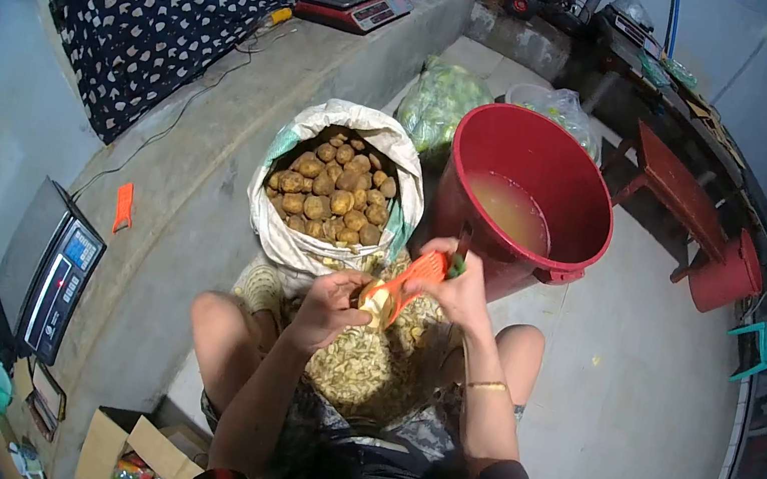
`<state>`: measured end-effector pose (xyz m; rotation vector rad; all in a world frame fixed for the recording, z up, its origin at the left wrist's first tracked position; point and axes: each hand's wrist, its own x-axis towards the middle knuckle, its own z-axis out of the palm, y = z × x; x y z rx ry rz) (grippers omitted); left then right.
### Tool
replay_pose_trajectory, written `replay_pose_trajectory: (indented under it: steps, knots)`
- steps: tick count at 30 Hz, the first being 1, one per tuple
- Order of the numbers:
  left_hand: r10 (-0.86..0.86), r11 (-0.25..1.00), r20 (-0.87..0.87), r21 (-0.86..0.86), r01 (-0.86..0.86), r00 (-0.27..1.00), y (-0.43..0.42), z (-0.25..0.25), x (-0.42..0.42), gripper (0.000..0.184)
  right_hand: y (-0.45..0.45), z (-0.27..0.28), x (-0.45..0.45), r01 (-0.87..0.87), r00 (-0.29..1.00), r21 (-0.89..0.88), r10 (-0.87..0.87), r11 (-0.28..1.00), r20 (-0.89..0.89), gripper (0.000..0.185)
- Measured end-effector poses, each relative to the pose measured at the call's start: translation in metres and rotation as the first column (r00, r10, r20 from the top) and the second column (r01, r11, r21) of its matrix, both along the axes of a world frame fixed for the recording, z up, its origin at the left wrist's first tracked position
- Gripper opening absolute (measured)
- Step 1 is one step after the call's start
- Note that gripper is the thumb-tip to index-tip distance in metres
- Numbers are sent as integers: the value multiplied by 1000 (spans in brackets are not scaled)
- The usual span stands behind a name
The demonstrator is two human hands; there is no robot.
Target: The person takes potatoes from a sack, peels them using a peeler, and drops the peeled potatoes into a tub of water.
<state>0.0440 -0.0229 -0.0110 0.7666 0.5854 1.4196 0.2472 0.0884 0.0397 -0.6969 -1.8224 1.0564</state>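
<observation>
My left hand (328,311) is closed around a partly peeled potato (376,305), its pale flesh showing. In my right hand (464,292) is an orange peeler (420,274), its head against or very close to the potato. Something dark and narrow, with a bit of green, sticks up by the right fingers; I cannot make out what it is. Below both hands lies a heap of peelings (357,365) between my legs. Just beyond stands an open white sack (270,221) full of unpeeled potatoes (337,186).
A big red bucket (541,144) with cloudy liquid stands right of the sack. Bags of green produce (442,102) sit behind it. On the left ledge are a digital scale (62,282) and an orange tool (124,206). A cardboard box (109,453) is at lower left.
</observation>
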Motion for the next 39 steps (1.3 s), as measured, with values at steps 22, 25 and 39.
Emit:
replay_pose_trajectory:
  steps: [22, 25, 39]
  knots:
    - [-60, 997, 146, 51, 53, 987, -7, 7, 3, 52, 13, 7, 20, 125, 991, -191, -131, 974, -22, 41]
    - [8, 1000, 36, 19, -9, 999, -2, 6, 5, 55, -11, 8, 5, -39, 999, -132, 38, 990, -11, 44]
    - [-22, 999, 38, 28, 21, 999, -4, 19, 4, 56, 7, 3, 10, -1, 1000, -286, -8, 958, -31, 43]
